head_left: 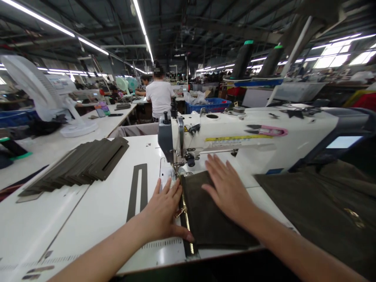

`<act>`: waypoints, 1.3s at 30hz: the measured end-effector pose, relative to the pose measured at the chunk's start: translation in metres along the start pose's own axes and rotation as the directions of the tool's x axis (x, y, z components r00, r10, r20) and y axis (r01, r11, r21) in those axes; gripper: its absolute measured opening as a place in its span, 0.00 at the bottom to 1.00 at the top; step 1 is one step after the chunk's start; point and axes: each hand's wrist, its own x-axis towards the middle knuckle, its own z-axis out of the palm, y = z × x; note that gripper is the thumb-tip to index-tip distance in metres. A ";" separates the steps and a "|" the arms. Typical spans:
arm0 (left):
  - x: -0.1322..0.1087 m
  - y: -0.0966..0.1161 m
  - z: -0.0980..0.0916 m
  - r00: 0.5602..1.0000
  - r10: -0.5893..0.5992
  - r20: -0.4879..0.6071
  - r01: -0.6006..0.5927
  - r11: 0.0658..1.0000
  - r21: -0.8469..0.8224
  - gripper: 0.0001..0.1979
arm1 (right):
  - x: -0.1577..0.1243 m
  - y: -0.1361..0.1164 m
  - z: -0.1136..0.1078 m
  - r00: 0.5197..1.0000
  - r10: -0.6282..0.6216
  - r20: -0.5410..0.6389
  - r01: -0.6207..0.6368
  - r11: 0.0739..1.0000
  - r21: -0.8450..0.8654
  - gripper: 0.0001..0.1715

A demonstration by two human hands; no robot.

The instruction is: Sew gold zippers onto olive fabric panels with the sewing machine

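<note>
The left hand point(161, 211) lay flat, fingers slightly spread, along the left edge of the dark fabric point(214, 221), its thumb across the gold zipper point(187, 220). The right hand point(227, 190) was spread over the fabric's far right edge. The fabric lay just near of the sewing machine point(217, 122). White tabletop point(102, 209) stretched between the slotted piece point(134, 190) and the stack point(85, 164) farther left; dark cloth point(317, 207) bordered the right.

Single head-worn view, looking forward and down, close above zippered fabric point(210, 221), facing sewing machine point(249, 116)
</note>
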 end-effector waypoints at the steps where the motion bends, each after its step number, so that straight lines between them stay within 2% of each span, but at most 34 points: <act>1: 0.000 0.000 0.000 1.000 -0.004 0.002 0.004 1.000 0.003 0.56 | -0.007 -0.011 0.002 0.994 -0.089 0.070 0.091 0.996 -0.017 0.31; 3: -0.001 0.000 0.001 1.000 -0.008 -0.008 0.008 1.000 0.004 0.58 | -0.020 -0.027 0.009 0.966 -0.167 0.197 0.173 0.985 -0.014 0.33; 5: -0.006 0.001 0.003 0.999 -0.007 -0.032 0.006 1.000 -0.009 0.56 | -0.027 -0.033 0.014 0.951 -0.159 0.265 0.167 0.986 -0.009 0.33; 7: -0.013 0.002 0.006 0.996 -0.013 -0.093 0.009 0.999 -0.037 0.46 | -0.029 -0.032 0.018 0.952 -0.132 0.275 0.141 0.990 -0.011 0.32; 11: -0.025 0.007 0.012 0.945 -0.104 -0.309 0.071 0.991 -0.115 0.12 | -0.028 -0.027 0.019 0.955 -0.139 0.260 0.145 0.989 -0.003 0.30; 13: -0.025 0.011 0.013 0.919 -0.167 -0.357 0.119 0.981 -0.154 0.04 | -0.028 -0.027 0.019 0.956 -0.142 0.257 0.148 0.989 -0.003 0.30; 16: -0.024 0.019 0.011 0.915 -0.223 -0.337 0.169 0.969 -0.182 0.01 | -0.027 -0.031 0.016 0.953 -0.141 0.268 0.146 0.989 0.003 0.30; 19: -0.034 0.031 0.007 0.942 -0.176 -0.286 0.126 0.974 -0.186 0.04 | -0.021 -0.036 0.008 0.945 -0.097 0.312 0.105 0.994 -0.010 0.31; 22: -0.055 0.027 0.001 0.950 -0.069 -0.305 0.014 0.984 -0.179 0.17 | -0.015 -0.039 0.004 0.949 -0.116 0.292 0.121 0.993 -0.001 0.30; 24: -0.072 0.009 -0.002 0.914 -0.062 -0.401 0.021 0.994 -0.106 0.27 | -0.012 -0.040 0.005 0.946 -0.185 0.264 0.180 0.983 0.043 0.28; 26: -0.088 -0.017 -0.002 0.894 -0.082 -0.440 0.097 0.995 0.013 0.33 | -0.009 -0.040 0.008 0.940 -0.218 0.263 0.204 0.976 0.080 0.27; 28: -0.103 -0.042 0.007 0.935 -0.059 -0.350 0.102 0.989 0.105 0.39 | -0.007 -0.039 0.011 0.943 -0.202 0.264 0.185 0.979 0.091 0.24; 30: -0.116 -0.056 0.024 0.970 0.012 -0.242 0.031 0.984 0.175 0.44 | -0.004 -0.038 0.015 0.953 -0.189 0.236 0.171 0.981 0.095 0.22; 32: -0.124 -0.059 0.045 0.966 0.113 -0.233 -0.052 0.966 0.251 0.44 | -0.002 -0.037 0.020 0.963 -0.189 0.192 0.174 0.980 0.094 0.21; 35: -0.127 -0.051 0.066 0.935 0.138 -0.325 -0.032 0.950 0.311 0.38 | -0.002 -0.035 0.028 0.968 -0.193 0.159 0.186 0.981 0.058 0.22; 37: -0.125 -0.044 0.066 0.916 0.097 -0.390 0.026 0.954 0.299 0.34 | -0.003 -0.034 0.031 0.967 -0.196 0.165 0.193 0.981 0.032 0.24; 39: -0.121 -0.041 0.058 0.899 0.082 -0.430 0.044 0.960 0.277 0.32 | -0.003 -0.032 0.033 0.965 -0.197 0.175 0.196 0.980 0.025 0.26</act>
